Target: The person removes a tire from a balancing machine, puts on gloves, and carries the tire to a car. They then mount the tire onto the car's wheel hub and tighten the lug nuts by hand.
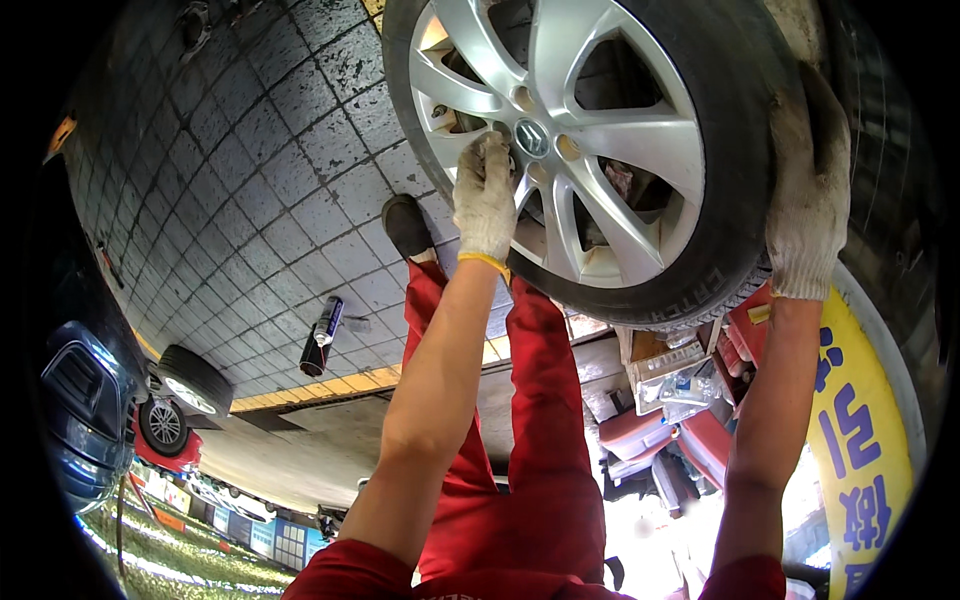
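Note:
A silver multi-spoke alloy wheel [640, 133] with a black tyre [735, 130] fills the upper middle, close in front of me. My left hand [486, 198], in a dirty white work glove with a yellow cuff, is at the wheel's centre beside the round hub cap [531, 138]. Its fingers are pinched together over one of the bolt holes; whatever they hold is hidden. My right hand [806, 200], gloved too, lies along the tyre's right side with its fingers stretched out away from me.
A spray can [322, 336] lies on the grey tiled floor [250, 200] at the left. Farther left are a dark car [85, 400] and a loose wheel [195, 380]. Cluttered boxes [680, 385] and a yellow sign [870, 410] are at the right.

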`<state>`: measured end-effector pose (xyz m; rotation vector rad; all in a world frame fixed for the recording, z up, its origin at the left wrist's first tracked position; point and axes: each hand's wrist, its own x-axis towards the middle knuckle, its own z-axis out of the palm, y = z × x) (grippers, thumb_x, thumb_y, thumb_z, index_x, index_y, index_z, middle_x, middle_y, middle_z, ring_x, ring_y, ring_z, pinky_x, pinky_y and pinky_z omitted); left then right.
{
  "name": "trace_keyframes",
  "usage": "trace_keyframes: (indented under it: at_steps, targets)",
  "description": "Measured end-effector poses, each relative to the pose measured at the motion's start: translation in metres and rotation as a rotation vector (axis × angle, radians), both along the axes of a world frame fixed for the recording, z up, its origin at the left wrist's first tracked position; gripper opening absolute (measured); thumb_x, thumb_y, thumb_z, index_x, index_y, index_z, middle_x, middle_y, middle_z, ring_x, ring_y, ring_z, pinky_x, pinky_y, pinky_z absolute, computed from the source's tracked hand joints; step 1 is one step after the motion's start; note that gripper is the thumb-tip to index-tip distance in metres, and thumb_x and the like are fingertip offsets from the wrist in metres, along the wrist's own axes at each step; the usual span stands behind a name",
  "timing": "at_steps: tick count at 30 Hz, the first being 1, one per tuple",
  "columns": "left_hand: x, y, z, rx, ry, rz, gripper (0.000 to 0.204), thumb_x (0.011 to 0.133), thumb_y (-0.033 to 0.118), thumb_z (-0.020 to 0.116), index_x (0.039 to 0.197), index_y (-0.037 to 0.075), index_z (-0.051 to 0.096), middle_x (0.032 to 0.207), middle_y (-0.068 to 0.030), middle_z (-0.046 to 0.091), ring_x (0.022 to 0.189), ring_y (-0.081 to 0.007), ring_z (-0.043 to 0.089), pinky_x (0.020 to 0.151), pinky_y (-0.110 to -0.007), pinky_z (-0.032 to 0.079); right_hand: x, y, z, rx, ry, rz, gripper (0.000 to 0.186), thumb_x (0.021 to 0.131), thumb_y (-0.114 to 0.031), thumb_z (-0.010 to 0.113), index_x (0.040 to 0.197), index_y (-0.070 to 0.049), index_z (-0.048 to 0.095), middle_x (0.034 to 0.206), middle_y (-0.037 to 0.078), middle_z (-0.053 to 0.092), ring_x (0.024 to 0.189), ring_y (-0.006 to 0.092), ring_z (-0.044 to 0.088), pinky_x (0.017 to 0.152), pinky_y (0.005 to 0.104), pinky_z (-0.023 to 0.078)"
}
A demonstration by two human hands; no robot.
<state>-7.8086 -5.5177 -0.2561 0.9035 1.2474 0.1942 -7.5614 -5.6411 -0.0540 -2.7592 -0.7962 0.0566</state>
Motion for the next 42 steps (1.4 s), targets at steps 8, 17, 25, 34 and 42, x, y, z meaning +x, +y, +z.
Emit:
trace_keyframes:
  at_steps: [8,17,25,34,42]
  targets:
    - [0.013,-0.031,0.021,0.641,0.015,-0.467,0.072,0.102,0.020,0.064,0.161,-0.009,0.035,0.161,-0.0343,0.043,0.147,-0.0467,0.048,0.124,-0.048,0.041,-0.005,0.011,0.001,-0.014,0.012,-0.028,0.069,0.105,-0.052,0.062,0.156,-0.005,0.057,0.156,0.021,0.058,0.147,0.0362,0.053,0.124,0.0432,0.038]
    - [0.009,-0.013,0.035,0.596,0.097,-0.370,0.072,0.104,0.029,0.056,0.160,-0.013,0.037,0.166,-0.0401,0.032,0.157,-0.0513,0.033,0.131,-0.047,0.029,-0.009,0.018,0.008,0.080,0.115,-0.133,0.067,0.107,-0.048,0.062,0.155,-0.001,0.056,0.157,0.021,0.057,0.147,0.0342,0.052,0.125,0.0418,0.036]
    - [-0.032,0.001,0.059,0.360,0.102,-0.410,0.079,0.105,0.046,0.055,0.164,-0.004,0.037,0.169,-0.0318,0.036,0.158,-0.0448,0.036,0.130,-0.045,0.031,0.013,-0.010,0.006,0.178,0.207,-0.052,0.058,0.112,-0.040,0.052,0.155,-0.001,0.056,0.155,0.020,0.058,0.147,0.0288,0.051,0.126,0.0379,0.033]
    - [-0.094,-0.011,0.087,0.261,0.085,-0.503,0.069,0.110,0.044,0.053,0.163,0.002,0.043,0.169,-0.0285,0.038,0.154,-0.0431,0.043,0.125,-0.044,0.038,0.084,-0.076,-0.047,0.571,0.960,-0.833,0.089,0.105,-0.070,0.054,0.156,0.002,0.054,0.148,0.013,0.066,0.128,0.0258,0.063,0.113,0.0353,0.046]
    - [-0.068,0.029,0.223,0.082,-0.158,-0.369,0.076,0.108,0.028,0.056,0.170,-0.001,0.023,0.166,-0.0257,0.039,0.145,-0.0317,0.053,0.116,-0.041,0.047,-0.086,0.005,0.027,-0.103,0.509,-0.531,0.107,0.101,-0.083,0.043,0.161,0.006,0.042,0.159,0.032,0.049,0.148,0.0434,0.046,0.126,0.0470,0.035]
